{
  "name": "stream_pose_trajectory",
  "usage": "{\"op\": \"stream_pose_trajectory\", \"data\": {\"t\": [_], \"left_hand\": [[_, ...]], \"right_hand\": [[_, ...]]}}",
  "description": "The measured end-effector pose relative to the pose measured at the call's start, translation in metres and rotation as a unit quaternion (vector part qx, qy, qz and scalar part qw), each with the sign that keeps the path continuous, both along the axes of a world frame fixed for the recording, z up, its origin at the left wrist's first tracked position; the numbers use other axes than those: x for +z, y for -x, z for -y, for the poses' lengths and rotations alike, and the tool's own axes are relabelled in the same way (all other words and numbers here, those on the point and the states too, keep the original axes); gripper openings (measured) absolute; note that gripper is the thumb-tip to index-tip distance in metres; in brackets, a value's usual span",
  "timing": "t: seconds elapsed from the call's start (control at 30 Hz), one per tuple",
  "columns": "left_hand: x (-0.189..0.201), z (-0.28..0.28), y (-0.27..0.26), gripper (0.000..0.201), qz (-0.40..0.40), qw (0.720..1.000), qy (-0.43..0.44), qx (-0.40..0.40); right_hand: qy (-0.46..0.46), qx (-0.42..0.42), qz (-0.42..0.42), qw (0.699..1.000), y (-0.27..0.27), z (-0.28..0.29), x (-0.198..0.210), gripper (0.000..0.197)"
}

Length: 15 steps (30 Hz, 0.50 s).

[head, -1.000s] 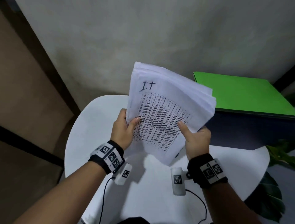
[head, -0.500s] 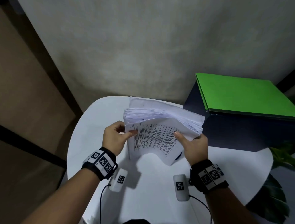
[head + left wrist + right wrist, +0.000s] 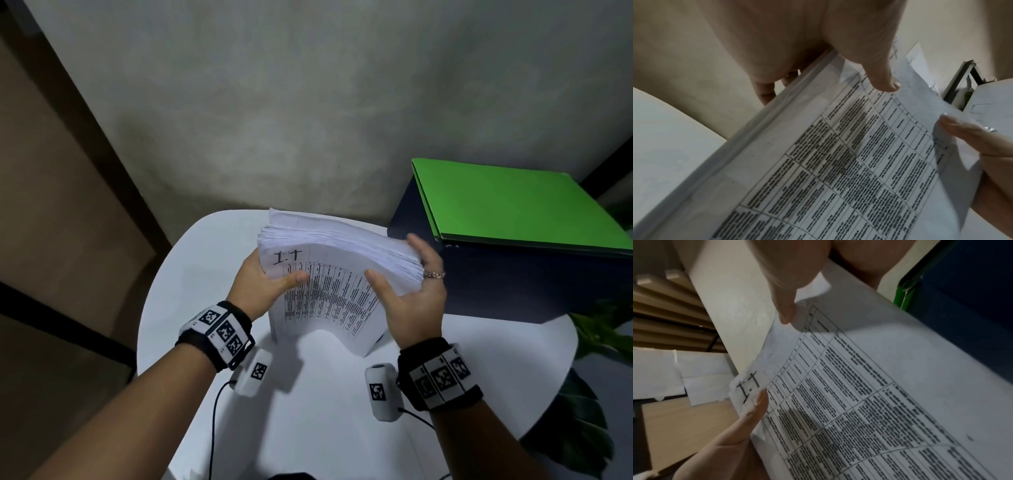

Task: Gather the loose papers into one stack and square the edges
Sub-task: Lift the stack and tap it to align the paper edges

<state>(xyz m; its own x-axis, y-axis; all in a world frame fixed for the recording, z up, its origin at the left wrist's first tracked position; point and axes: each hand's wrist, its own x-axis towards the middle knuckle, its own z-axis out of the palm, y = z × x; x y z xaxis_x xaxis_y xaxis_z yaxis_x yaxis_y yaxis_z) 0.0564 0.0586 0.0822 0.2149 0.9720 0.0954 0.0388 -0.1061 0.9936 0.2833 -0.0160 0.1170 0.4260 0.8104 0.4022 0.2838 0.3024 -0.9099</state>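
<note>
— Holding anything on your side right now?

— Yes, I have the stack of papers (image 3: 337, 274) between both hands, stood on its lower edge on the white table (image 3: 191, 274) near the far edge. My left hand (image 3: 263, 286) grips the stack's left side, thumb pressed on the printed top sheet just under the handwritten mark, fingers curled behind.

— And the other one?

— My right hand (image 3: 412, 298) is at the stack's right side. Its thumb lies on the top sheet, and the fingers are stretched fairly straight up along the right edges of the sheets, a ring (image 3: 434, 274) showing on one of them. From the right wrist view I can see the thumb touching the page; I cannot tell how tightly the fingers behind it close.

— Are the edges even?

— Not at the top: the upper sheets fan out and bow toward me, and the bottom right corner curls forward.

— What else is around?

— A green folder (image 3: 507, 202) lies on a dark box (image 3: 513, 284) at the table's right edge, well apart from the stack
</note>
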Motion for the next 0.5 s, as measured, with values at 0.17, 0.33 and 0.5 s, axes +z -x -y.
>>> {"op": "stream_pose_trajectory", "data": {"t": [0.17, 0.33, 0.5], "left_hand": [[-0.0007, 0.0000, 0.0022, 0.073, -0.010, 1.000, 0.019, -0.014], [0.0014, 0.0011, -0.0011, 0.088, 0.052, 0.998, -0.002, 0.029], [0.0081, 0.0041, -0.0060, 0.073, 0.101, 0.994, 0.005, 0.051]], "right_hand": [[0.004, 0.007, -0.056, 0.998, -0.0007, 0.0016, 0.0046, 0.057], [0.016, 0.029, -0.115, 0.993, -0.0012, -0.0014, 0.0019, 0.054], [0.003, 0.015, -0.164, 0.986, 0.0030, -0.0066, 0.0001, 0.022]]}}
